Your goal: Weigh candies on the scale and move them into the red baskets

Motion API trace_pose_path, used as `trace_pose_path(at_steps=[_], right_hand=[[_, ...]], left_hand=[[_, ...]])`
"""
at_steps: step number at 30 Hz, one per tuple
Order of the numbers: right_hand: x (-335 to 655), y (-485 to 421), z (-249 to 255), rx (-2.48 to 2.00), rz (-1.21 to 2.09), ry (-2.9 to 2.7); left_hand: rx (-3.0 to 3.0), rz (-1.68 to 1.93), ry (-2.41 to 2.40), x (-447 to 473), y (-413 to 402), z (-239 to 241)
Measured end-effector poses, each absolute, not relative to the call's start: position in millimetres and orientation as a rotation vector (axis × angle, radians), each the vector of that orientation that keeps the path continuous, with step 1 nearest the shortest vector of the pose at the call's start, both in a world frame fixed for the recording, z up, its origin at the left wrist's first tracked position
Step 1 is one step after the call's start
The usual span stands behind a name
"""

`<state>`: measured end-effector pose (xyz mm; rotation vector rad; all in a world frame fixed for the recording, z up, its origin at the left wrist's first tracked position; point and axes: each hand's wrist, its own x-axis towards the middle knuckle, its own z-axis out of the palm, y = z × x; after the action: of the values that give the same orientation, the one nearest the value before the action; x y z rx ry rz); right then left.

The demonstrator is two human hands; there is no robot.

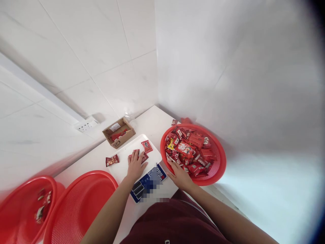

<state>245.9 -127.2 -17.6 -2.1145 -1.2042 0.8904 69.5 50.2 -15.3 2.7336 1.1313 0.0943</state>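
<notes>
My left hand (pixel 135 167) lies with fingers spread over red snack packets (pixel 144 157) on the white pan (pixel 122 173) of a weighing scale. Another red packet (pixel 147 146) sits on the pan just beyond my fingers, and a darker red one (pixel 112 160) is at the pan's left edge. My right hand (pixel 179 175) rests at the near left rim of a red plastic basket (pixel 221 159), thumb apart from the fingers. Its fingertips are beside the heap of red packets (pixel 186 149) inside. The scale's blue keypad panel (pixel 144 183) lies between my hands, partly blurred out.
Behind the scale stands a small open cardboard box (pixel 119 133) with red packets inside. Two more red baskets are at lower left: one (pixel 83 203) close by, another (pixel 22 210) holding a few packets. A wall socket (pixel 87 124) and white walls border the table (pixel 152 117).
</notes>
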Motion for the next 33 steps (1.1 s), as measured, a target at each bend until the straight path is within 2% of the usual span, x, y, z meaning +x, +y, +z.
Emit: trace_pose_path(at_steps=[11,21,33], right_hand=[[250,-127,-23,-2.150,0.891,-1.213],[251,-127,-22,-2.161,0.895,-1.217],[250,-127,-22,-2.172,0.880,-1.197]], left_hand=[[2.641,0.285,1.090,54,68,-29],[2.631,0.361,1.123,58,71,-22],[2.106,0.697,1.183,57,75,1]])
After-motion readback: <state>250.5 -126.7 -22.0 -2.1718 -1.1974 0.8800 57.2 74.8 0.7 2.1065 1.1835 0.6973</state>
